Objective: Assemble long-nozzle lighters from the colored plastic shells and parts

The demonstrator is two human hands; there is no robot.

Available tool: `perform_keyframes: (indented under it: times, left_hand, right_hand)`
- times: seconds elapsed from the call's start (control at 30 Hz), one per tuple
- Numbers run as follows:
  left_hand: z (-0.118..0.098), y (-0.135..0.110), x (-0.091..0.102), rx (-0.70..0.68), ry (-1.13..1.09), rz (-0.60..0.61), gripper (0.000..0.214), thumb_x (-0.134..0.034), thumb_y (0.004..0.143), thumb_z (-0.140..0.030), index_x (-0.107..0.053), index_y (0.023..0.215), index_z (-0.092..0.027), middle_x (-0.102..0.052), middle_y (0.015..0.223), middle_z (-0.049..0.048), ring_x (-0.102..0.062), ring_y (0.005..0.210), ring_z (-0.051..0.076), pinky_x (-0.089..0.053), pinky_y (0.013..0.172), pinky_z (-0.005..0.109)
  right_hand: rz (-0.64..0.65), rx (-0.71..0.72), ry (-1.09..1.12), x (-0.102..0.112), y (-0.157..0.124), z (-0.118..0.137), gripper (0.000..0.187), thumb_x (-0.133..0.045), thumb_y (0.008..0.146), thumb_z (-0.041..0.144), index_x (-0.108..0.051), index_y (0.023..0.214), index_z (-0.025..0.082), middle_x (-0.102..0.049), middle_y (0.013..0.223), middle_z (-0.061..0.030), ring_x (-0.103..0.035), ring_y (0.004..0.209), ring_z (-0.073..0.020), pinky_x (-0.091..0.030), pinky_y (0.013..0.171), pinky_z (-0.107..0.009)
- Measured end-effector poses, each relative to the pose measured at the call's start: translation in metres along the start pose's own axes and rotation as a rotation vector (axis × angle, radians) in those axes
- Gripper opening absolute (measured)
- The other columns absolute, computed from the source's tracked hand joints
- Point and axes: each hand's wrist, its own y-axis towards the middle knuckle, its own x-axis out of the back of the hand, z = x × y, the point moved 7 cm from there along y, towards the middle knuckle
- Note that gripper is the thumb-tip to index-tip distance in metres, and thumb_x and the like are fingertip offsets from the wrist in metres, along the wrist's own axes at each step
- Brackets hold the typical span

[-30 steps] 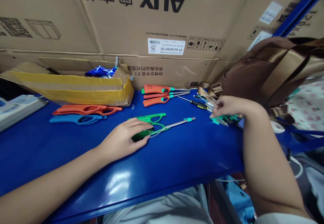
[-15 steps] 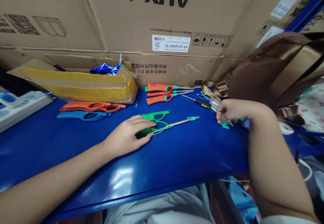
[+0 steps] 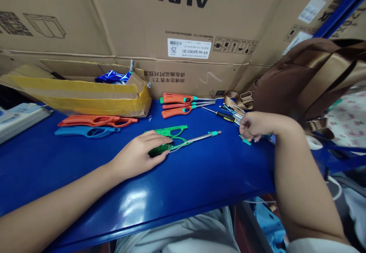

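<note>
My left hand (image 3: 144,150) lies on an opened green gas lighter (image 3: 182,145), fingers and thumb closed round its handle. Thin wires show in the lighter, and a metal tube with a teal collar (image 3: 213,133) points to the right. Just behind it rests a separate green casing half (image 3: 173,131). Over at the right, my right hand (image 3: 253,126) reaches down into a pile of small parts, its fingers bent together. What they pinch, if anything, is hidden. A small teal piece (image 3: 246,142) shows under the fingertips. Metal tubes (image 3: 238,118) lie beside that hand.
Several orange lighters (image 3: 177,111) and a black-yellow screwdriver (image 3: 226,116) lie at the back. Orange casings (image 3: 97,120) and a blue casing (image 3: 85,131) sit left, before a yellow-taped box (image 3: 114,100). A brown bag (image 3: 283,77) stands right, a power strip (image 3: 24,119) far left.
The whole view has shifted slightly, so things appear further left. My left hand keeps its hold on the green lighter; my right hand stays at the parts pile, its fingers shifting slightly.
</note>
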Motion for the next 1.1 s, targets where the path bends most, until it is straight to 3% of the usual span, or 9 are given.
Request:
perform_keyframes:
  times: [0.1,0.27,0.37,0.5,0.63,0.77,0.87,0.97,1.1]
  left_hand:
    - [-0.001,0.001,0.001,0.001,-0.007,-0.002,0.025,-0.063,0.095,-0.024,-0.072,0.118,-0.019,-0.077,0.111,0.0072,-0.071,0.103,0.022,-0.059,0.091,0.035]
    - [-0.002,0.002,0.001,-0.014,-0.021,0.001,0.025,-0.063,0.095,-0.024,-0.072,0.118,-0.02,-0.077,0.111,0.0072,-0.071,0.103,0.022,-0.059,0.092,0.036]
    - [-0.003,0.002,0.001,-0.03,-0.034,0.01,0.024,-0.063,0.095,-0.023,-0.072,0.117,-0.021,-0.077,0.112,0.0066,-0.071,0.104,0.022,-0.059,0.092,0.035]
    - [-0.007,0.001,0.001,-0.064,-0.026,0.027,0.024,-0.063,0.096,-0.023,-0.072,0.118,-0.021,-0.077,0.112,0.0066,-0.071,0.103,0.021,-0.059,0.093,0.036]
    - [-0.008,0.0,0.001,-0.071,-0.013,0.029,0.026,-0.062,0.096,-0.023,-0.071,0.12,-0.021,-0.077,0.112,0.0067,-0.072,0.103,0.021,-0.059,0.092,0.036]
    - [-0.007,0.0,0.001,-0.051,-0.023,0.027,0.026,-0.062,0.095,-0.023,-0.072,0.12,-0.022,-0.077,0.112,0.0065,-0.072,0.102,0.021,-0.06,0.092,0.036]
    - [-0.007,0.0,0.001,-0.05,-0.024,0.018,0.026,-0.063,0.096,-0.025,-0.073,0.12,-0.022,-0.078,0.111,0.0066,-0.073,0.1,0.021,-0.06,0.091,0.035]
    - [-0.007,0.0,0.001,-0.049,-0.014,0.019,0.026,-0.063,0.096,-0.027,-0.073,0.12,-0.022,-0.078,0.111,0.0068,-0.073,0.1,0.022,-0.06,0.09,0.035]
    - [-0.009,-0.002,0.002,-0.024,0.012,0.012,0.026,-0.064,0.096,-0.029,-0.072,0.119,-0.019,-0.078,0.111,0.0072,-0.074,0.1,0.023,-0.06,0.091,0.038]
  right_hand:
    - [-0.055,0.183,-0.037,0.002,0.004,0.025,0.006,-0.066,0.07,0.013,-0.068,0.071,0.019,-0.072,0.07,-0.0026,-0.069,0.066,-0.0182,-0.054,0.059,-0.027]
    - [-0.381,0.437,-0.198,0.01,0.013,0.055,0.015,-0.06,0.082,0.016,-0.074,0.086,0.02,-0.076,0.081,-0.0036,-0.066,0.067,-0.017,-0.049,0.063,-0.028]
    - [-0.461,0.565,-0.202,0.001,0.02,0.069,0.016,-0.058,0.087,0.021,-0.074,0.089,0.02,-0.076,0.081,-0.0031,-0.065,0.07,-0.0173,-0.047,0.067,-0.027]
    - [-0.507,0.609,-0.166,-0.009,0.029,0.08,0.017,-0.056,0.091,0.023,-0.072,0.096,0.018,-0.074,0.087,-0.0045,-0.064,0.072,-0.0157,-0.045,0.069,-0.026]
    - [-0.577,0.599,-0.167,-0.003,0.025,0.076,0.023,-0.057,0.094,0.036,-0.067,0.1,0.017,-0.071,0.089,-0.0064,-0.062,0.075,-0.0168,-0.042,0.068,-0.026]
    - [-0.51,0.533,-0.28,-0.001,0.021,0.068,0.03,-0.07,0.082,0.049,-0.064,0.084,0.02,-0.071,0.085,-0.0045,-0.06,0.073,-0.0176,-0.039,0.063,-0.026]
    - [-0.418,0.528,-0.295,-0.007,0.021,0.069,0.021,-0.065,0.086,0.04,-0.063,0.08,0.021,-0.07,0.076,-0.0027,-0.059,0.067,-0.0162,-0.038,0.06,-0.026]
    - [-0.401,0.612,-0.26,-0.015,0.019,0.08,0.016,-0.058,0.091,0.032,-0.063,0.08,0.02,-0.069,0.076,-0.0027,-0.059,0.066,-0.0158,-0.04,0.062,-0.026]
    - [-0.417,0.847,-0.138,-0.03,0.007,0.104,0.014,-0.058,0.094,0.03,-0.063,0.086,0.019,-0.068,0.083,-0.0034,-0.058,0.072,-0.0153,-0.043,0.068,-0.026]
